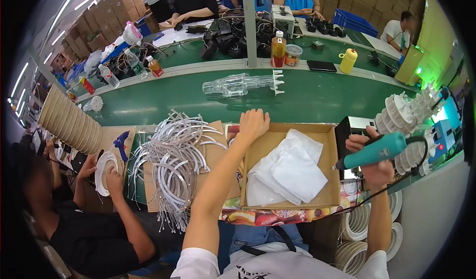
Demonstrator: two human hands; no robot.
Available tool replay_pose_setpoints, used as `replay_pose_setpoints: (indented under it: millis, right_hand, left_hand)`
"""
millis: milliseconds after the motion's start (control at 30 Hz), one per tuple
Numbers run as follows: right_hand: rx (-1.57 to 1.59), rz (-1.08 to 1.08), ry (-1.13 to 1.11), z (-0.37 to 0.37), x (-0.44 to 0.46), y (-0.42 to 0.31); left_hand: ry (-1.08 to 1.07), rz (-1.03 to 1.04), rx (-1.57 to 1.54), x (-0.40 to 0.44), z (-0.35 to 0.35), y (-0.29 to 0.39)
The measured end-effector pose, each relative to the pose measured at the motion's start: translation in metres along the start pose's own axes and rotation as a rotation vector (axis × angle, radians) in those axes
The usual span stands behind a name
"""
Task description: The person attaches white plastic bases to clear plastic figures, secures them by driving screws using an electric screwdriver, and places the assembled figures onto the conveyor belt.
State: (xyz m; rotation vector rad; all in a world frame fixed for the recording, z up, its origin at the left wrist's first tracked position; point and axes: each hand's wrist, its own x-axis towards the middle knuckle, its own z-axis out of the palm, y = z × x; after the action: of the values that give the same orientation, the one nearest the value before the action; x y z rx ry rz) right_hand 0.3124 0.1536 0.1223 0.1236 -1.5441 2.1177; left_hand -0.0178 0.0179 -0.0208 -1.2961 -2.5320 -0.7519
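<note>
My right hand (378, 174) is wrapped around a teal electric screwdriver (374, 150), whose tip points left over the right rim of a cardboard tray (289, 127). A black cord trails from the tool's back end. My left hand (254, 123) is at the tray's back left corner with its fingers curled; their tips are hidden, and so is anything inside them. White cloth-like sheets (299, 171) lie in the tray. Beyond my left hand, a clear plastic part with a pronged end (243, 84) lies on the green bench (317, 98).
A pile of white cables (171, 165) lies left of the tray. A co-worker at the left handles a white ring (105, 172) near a blue glue gun (121, 144). White ribbed parts (396, 113) stand at the right. Bottles (278, 48) line the back ledge, with people beyond.
</note>
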Motion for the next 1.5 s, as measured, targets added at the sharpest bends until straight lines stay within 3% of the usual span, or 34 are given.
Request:
replay_pose_setpoints:
  millis: [67, 167, 233, 300, 333, 400, 433, 500, 567, 633, 700, 800, 867, 967, 1167, 1200, 1300, 1333, 1367, 1400, 1433, 1500]
  right_hand:
    - [0.127, -0.034, -0.125, -0.004, 0.008, 0.002]
    - [0.270, 0.017, -0.097, -0.009, 0.015, 0.004]
    - [0.182, 0.006, -0.168, -0.016, 0.031, 0.005]
    - [-0.158, 0.001, -0.169, -0.053, 0.045, 0.004]
    - [-0.149, 0.002, -0.167, -0.062, 0.052, 0.002]
    - [-0.813, -0.075, 0.100, -0.078, 0.062, -0.004]
    - [-0.806, -0.074, 0.097, -0.091, 0.066, -0.003]
    - [-1.238, 0.061, 0.153, -0.113, 0.074, 0.004]
    - [-1.241, 0.131, 0.085, -0.120, 0.069, 0.011]
    - [-1.665, 0.142, 0.064, -0.139, 0.063, 0.034]
    - [-1.639, 0.110, 0.032, -0.155, 0.062, 0.043]
    - [-1.357, 0.120, 0.190, -0.148, 0.062, 0.048]
    - [-1.675, 0.174, 0.094, -0.146, 0.060, 0.040]
    - [-1.695, 0.168, 0.085, -0.131, 0.059, 0.036]
    - [-1.683, 0.104, 0.041, -0.148, 0.065, 0.047]
    - [-1.650, 0.101, 0.070, -0.123, 0.070, 0.045]
    - [-1.627, 0.328, 0.157, -0.074, 0.073, 0.020]
    - [-1.689, 0.197, 0.122, -0.096, 0.066, 0.033]
    - [-1.553, 0.259, 0.098, -0.092, 0.066, 0.026]
    - [-1.763, 0.140, 0.020, -0.114, 0.064, 0.038]
    - [-1.711, 0.189, 0.079, -0.121, 0.064, 0.042]
    - [-1.743, 0.299, 0.075, -0.126, 0.063, 0.040]
  left_hand:
    - [-0.018, -0.053, 0.015, -0.001, 0.000, 0.002]
    - [-0.060, -0.101, 0.010, -0.002, -0.001, 0.005]
    - [-0.085, -0.151, 0.003, -0.002, -0.004, 0.007]
    - [-0.111, -0.197, -0.007, 0.000, -0.005, 0.007]
    - [-0.056, -0.180, -0.002, -0.001, -0.003, 0.006]
    - [-0.010, -0.163, 0.009, -0.003, 0.001, 0.005]
    - [0.032, -0.137, 0.021, -0.002, 0.003, 0.004]
    - [0.076, -0.117, 0.048, -0.002, 0.004, 0.004]
    - [0.080, -0.153, 0.024, -0.001, 0.003, 0.006]
    - [0.059, -0.132, 0.031, -0.003, -0.005, 0.011]
    - [0.100, -0.120, -0.004, -0.004, 0.000, 0.007]
    - [0.105, -0.167, 0.014, -0.008, 0.003, 0.006]
    - [0.120, -0.146, 0.005, 0.000, 0.002, 0.008]
    - [0.031, -0.222, -0.012, -0.007, -0.002, 0.013]
    - [0.095, -0.182, -0.012, -0.007, -0.016, 0.014]
    - [-0.001, -0.245, 0.026, -0.004, -0.017, 0.009]
    - [-0.152, -0.009, 0.192, -0.010, 0.007, -0.005]
    - [-0.155, 0.088, 0.274, -0.007, 0.006, -0.009]
    - [-0.150, 0.240, 0.412, -0.003, 0.017, -0.022]
    - [-0.154, 0.023, 0.222, 0.001, -0.003, 0.000]
    - [-0.112, -0.139, 0.120, -0.001, -0.006, 0.008]
    - [-0.020, -0.089, 0.153, -0.001, 0.005, 0.004]
